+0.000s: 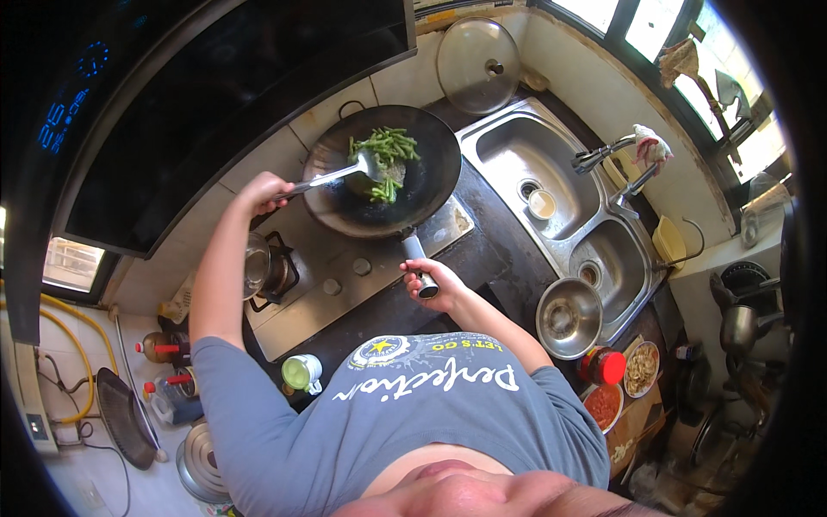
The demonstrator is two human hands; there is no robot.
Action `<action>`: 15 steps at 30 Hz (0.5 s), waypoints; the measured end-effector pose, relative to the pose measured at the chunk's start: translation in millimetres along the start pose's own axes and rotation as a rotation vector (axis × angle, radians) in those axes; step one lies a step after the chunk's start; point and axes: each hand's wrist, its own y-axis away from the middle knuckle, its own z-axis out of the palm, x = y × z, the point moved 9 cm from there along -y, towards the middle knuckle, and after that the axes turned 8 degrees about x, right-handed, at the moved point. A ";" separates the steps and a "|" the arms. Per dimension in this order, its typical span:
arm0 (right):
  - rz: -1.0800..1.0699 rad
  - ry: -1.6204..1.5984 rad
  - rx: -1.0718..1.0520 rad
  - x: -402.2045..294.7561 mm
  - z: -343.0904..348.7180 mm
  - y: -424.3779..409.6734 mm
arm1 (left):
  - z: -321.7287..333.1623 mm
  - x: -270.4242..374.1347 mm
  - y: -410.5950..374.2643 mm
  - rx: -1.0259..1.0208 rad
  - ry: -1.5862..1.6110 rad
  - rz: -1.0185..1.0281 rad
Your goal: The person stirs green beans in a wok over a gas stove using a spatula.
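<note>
My left hand (263,194) is closed around the handle of a metal wok spatula (336,174). The spatula's head rests against cut green beans (389,146) in a dark wok (431,184). My right hand (434,284) grips the wok's handle (414,247), which points towards me. Most of the beans lie in a heap near the wok's middle, with a smaller bunch nearer me. A pale clump, which I cannot identify, sits among them. The wok is over the right side of a steel gas hob (368,274) and hides the burner there.
A glass lid (478,64) leans in the back corner. Right of the hob is a double sink (555,148), with a steel bowl (568,318), a red-lidded jar (604,367) and bowls of chopped food nearer me. A glass-lidded pot (257,265) sits left; a green-white container (301,373) stands before the hob.
</note>
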 end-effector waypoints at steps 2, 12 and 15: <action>-0.007 -0.001 0.014 -0.9 -2.0 0.5 | -16.6 4.2 20.4 0.011 -0.083 -0.007; -0.017 0.010 0.012 -1.3 -1.4 3.8 | 15.1 94.6 70.6 0.791 -1.328 0.970; -0.008 0.027 0.009 -0.3 0.6 0.6 | 47.6 100.6 51.3 1.015 -1.310 1.033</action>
